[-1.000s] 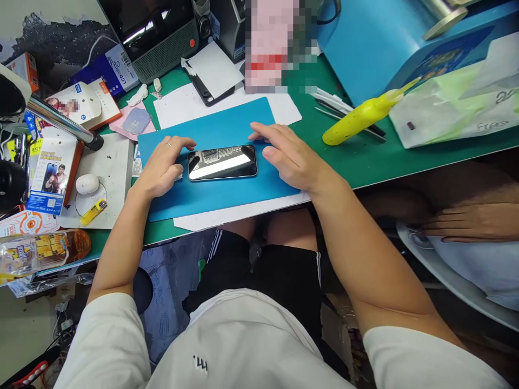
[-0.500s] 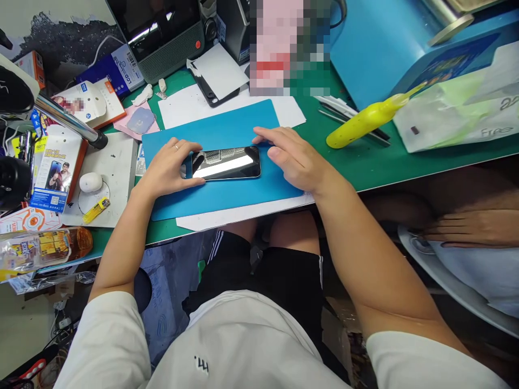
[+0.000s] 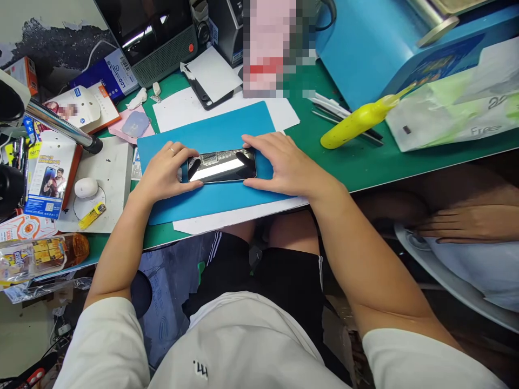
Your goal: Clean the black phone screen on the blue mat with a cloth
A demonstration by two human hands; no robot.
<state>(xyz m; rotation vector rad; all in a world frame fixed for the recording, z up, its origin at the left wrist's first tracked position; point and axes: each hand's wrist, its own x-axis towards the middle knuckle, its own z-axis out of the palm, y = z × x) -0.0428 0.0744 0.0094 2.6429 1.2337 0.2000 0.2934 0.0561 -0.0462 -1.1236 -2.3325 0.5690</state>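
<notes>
A smartphone [image 3: 222, 166] with a dark, glossy screen lies flat on a blue mat [image 3: 219, 202], lights reflecting in its glass. My left hand [image 3: 168, 170] grips its left end, thumb along the near edge and fingers at the far edge. At the phone's other end, my right hand [image 3: 281, 165] holds it the same way, its thumb on the near edge and fingertips by the far right corner. Both palms stay off to the sides, so most of the screen shows between them.
Right of the mat lie a yellow squeeze bottle [image 3: 352, 123] and some tweezers-like tools. Behind it rests a black phone-shaped part [image 3: 211, 97] under white paper. Boxes, a yellow lighter [image 3: 92, 215] and a drink bottle [image 3: 44, 251] crowd the left. Another person's hand [image 3: 470, 222] is at far right.
My right hand has moved left onto the phone's right end, its thumb coming down to the near edge. My left hand keeps its hold. The whole view has shifted slightly.
</notes>
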